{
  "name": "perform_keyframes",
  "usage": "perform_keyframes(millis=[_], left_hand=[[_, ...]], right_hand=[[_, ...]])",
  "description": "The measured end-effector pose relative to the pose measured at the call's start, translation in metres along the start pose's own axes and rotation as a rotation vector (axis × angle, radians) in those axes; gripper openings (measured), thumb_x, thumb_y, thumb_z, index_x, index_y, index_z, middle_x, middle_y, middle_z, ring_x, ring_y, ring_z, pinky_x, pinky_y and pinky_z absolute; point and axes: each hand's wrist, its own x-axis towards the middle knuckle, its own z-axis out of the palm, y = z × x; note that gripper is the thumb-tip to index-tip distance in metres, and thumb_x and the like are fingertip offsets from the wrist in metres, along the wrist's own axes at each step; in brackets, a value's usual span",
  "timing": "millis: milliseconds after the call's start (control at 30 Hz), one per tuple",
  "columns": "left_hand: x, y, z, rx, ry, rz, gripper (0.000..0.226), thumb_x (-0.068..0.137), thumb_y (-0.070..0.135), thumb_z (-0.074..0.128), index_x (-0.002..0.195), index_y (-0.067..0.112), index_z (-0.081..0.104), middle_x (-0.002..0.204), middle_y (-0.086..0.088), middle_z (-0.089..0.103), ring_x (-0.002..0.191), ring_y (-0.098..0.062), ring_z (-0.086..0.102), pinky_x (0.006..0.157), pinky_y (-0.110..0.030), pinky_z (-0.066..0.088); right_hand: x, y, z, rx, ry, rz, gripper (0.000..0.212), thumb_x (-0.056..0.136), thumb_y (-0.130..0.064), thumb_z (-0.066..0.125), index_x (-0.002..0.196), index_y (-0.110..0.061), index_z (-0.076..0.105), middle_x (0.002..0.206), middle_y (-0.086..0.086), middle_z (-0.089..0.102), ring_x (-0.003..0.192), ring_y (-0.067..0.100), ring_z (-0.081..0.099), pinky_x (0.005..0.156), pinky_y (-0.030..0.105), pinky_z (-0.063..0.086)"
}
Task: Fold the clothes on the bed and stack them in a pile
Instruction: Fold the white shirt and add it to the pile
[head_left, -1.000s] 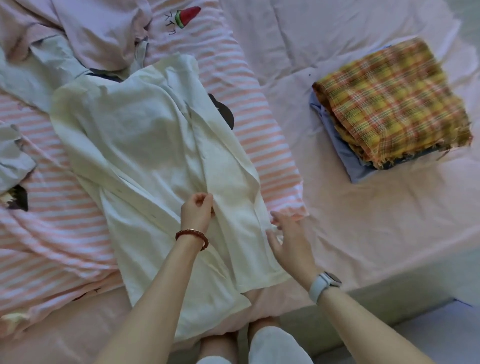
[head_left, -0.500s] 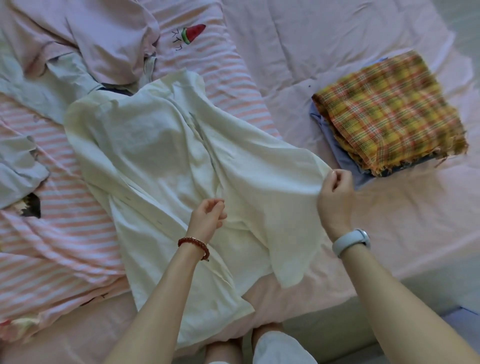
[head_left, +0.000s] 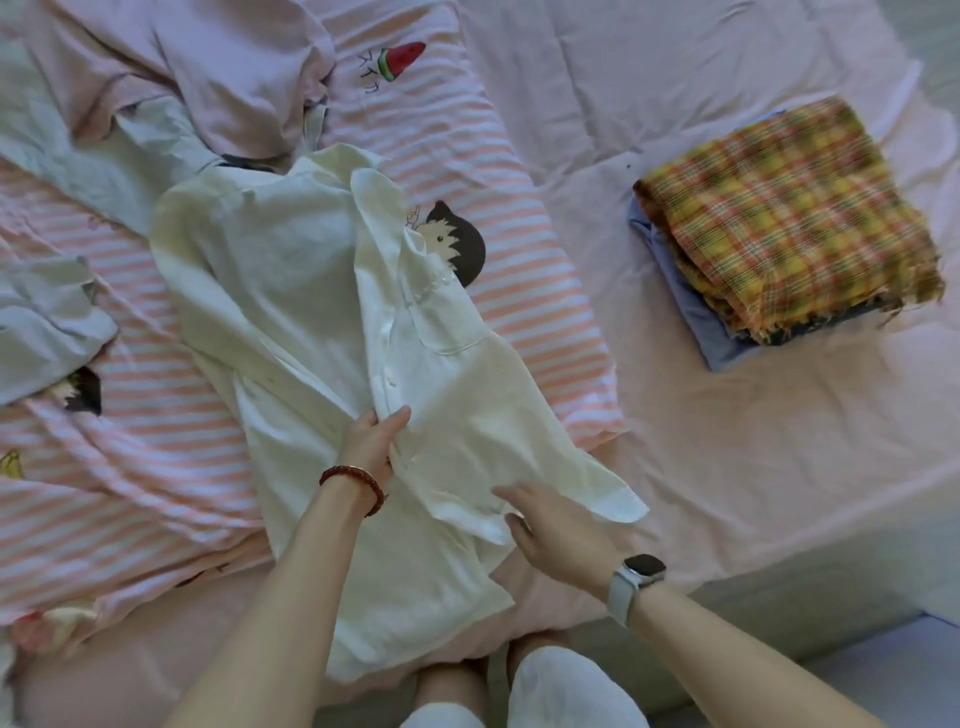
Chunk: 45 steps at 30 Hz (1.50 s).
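Stack of folded clothes, yellow plaid cloth (head_left: 784, 218) on top, sits by the bed's (head_left: 727, 441) right edge; your left hand (head_left: 371, 447) pinches the unfolded cream button-up shirt's (head_left: 311, 322) placket, your right hand (head_left: 558, 525) lies flat and released on its hem, and crumpled garments wait.

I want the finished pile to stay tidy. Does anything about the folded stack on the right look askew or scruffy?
Slightly. The yellow plaid cloth on top sits offset from the blue garment beneath, whose left and front edges stick out. The plaid's near edge is frayed, with loose threads showing. Nothing has slid off onto the pink bedsheet.
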Motion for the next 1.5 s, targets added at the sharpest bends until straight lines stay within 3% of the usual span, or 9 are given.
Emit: perform_keyframes(millis=[167, 367, 500, 600, 700, 800, 933, 1233, 1500], left_hand=[[0.003, -0.033, -0.004, 0.100, 0.059, -0.030, 0.008, 0.093, 0.013, 0.053, 0.097, 0.010, 0.060, 0.084, -0.005, 0.060, 0.078, -0.020, 0.060, 0.076, -0.034, 0.051], [-0.009, -0.052, 0.001, -0.023, 0.159, -0.030, 0.017, 0.095, 0.011, 0.047, 0.081, 0.014, 0.058, 0.089, -0.009, 0.060, 0.084, -0.025, 0.059, 0.084, -0.043, 0.050], [-0.017, -0.057, 0.000, -0.309, 0.118, -0.005, 0.018, 0.099, 0.014, 0.040, 0.089, 0.012, 0.055, 0.089, -0.007, 0.060, 0.082, -0.021, 0.060, 0.078, -0.042, 0.052], [-0.019, -0.055, -0.005, -0.459, 0.077, 0.092, 0.022, 0.099, 0.016, 0.041, 0.081, 0.015, 0.053, 0.082, -0.002, 0.061, 0.074, -0.014, 0.064, 0.067, -0.032, 0.056], [-0.019, -0.055, -0.011, -0.494, 0.075, 0.142, 0.024, 0.099, 0.016, 0.041, 0.078, 0.016, 0.053, 0.077, 0.002, 0.060, 0.072, -0.013, 0.062, 0.064, -0.030, 0.055], [-0.015, -0.062, -0.012, -0.226, 0.235, 0.034, 0.016, 0.099, 0.013, 0.039, 0.091, 0.010, 0.052, 0.077, -0.004, 0.056, 0.070, -0.017, 0.059, 0.062, -0.030, 0.051], [-0.007, -0.071, -0.016, 0.310, 0.323, 0.015, 0.031, 0.094, 0.014, 0.045, 0.124, 0.008, 0.046, 0.116, -0.007, 0.054, 0.106, -0.024, 0.055, 0.086, -0.032, 0.042], [-0.002, -0.025, -0.037, 0.413, 0.438, 0.251, 0.027, 0.094, 0.019, 0.047, 0.119, 0.009, 0.053, 0.123, -0.005, 0.054, 0.097, -0.010, 0.046, 0.081, -0.023, 0.034], [0.037, 0.063, -0.080, 0.410, 0.562, 0.386, 0.026, 0.094, 0.020, 0.046, 0.117, 0.010, 0.054, 0.123, -0.007, 0.054, 0.099, -0.013, 0.049, 0.082, -0.024, 0.036]], right_hand=[[0.013, 0.029, -0.007, 0.028, 0.468, 0.283, 0.039, 0.085, -0.009, 0.057, 0.124, -0.004, 0.053, 0.116, 0.015, 0.055, 0.105, 0.035, 0.051, 0.087, 0.044, 0.043], [0.025, 0.058, -0.006, 0.076, 0.109, 0.546, 0.028, 0.090, -0.031, 0.049, 0.111, -0.012, 0.050, 0.112, 0.007, 0.056, 0.107, 0.030, 0.050, 0.083, 0.040, 0.041], [0.016, 0.065, 0.000, 0.090, 0.140, 0.519, 0.014, 0.088, -0.021, 0.046, 0.096, -0.012, 0.053, 0.092, 0.009, 0.059, 0.088, 0.035, 0.057, 0.066, 0.035, 0.042], [-0.002, 0.066, -0.005, 0.195, 0.438, 0.432, 0.015, 0.092, -0.021, 0.049, 0.098, -0.008, 0.054, 0.087, 0.014, 0.061, 0.078, 0.037, 0.056, 0.057, 0.034, 0.030], [-0.020, 0.066, -0.012, 0.208, 0.622, 0.297, 0.013, 0.090, -0.018, 0.053, 0.099, -0.010, 0.057, 0.074, 0.010, 0.063, 0.064, 0.035, 0.056, 0.051, 0.033, 0.033], [-0.029, 0.077, -0.008, 0.107, 0.486, 0.415, 0.008, 0.091, -0.020, 0.052, 0.094, -0.012, 0.053, 0.066, 0.003, 0.056, 0.064, 0.034, 0.058, 0.050, 0.031, 0.029], [-0.029, 0.089, 0.000, 0.030, 0.125, 0.639, 0.033, 0.091, -0.017, 0.044, 0.123, -0.011, 0.047, 0.117, 0.011, 0.057, 0.097, 0.032, 0.057, 0.068, 0.033, 0.042], [0.050, 0.013, -0.036, 0.120, 0.380, 0.313, 0.039, 0.092, -0.008, 0.042, 0.131, -0.005, 0.044, 0.129, 0.015, 0.046, 0.116, 0.031, 0.044, 0.092, 0.043, 0.039], [0.140, -0.054, -0.083, 0.074, 0.498, 0.052, 0.038, 0.094, -0.013, 0.040, 0.132, -0.010, 0.045, 0.130, 0.007, 0.047, 0.113, 0.024, 0.048, 0.083, 0.035, 0.042]])
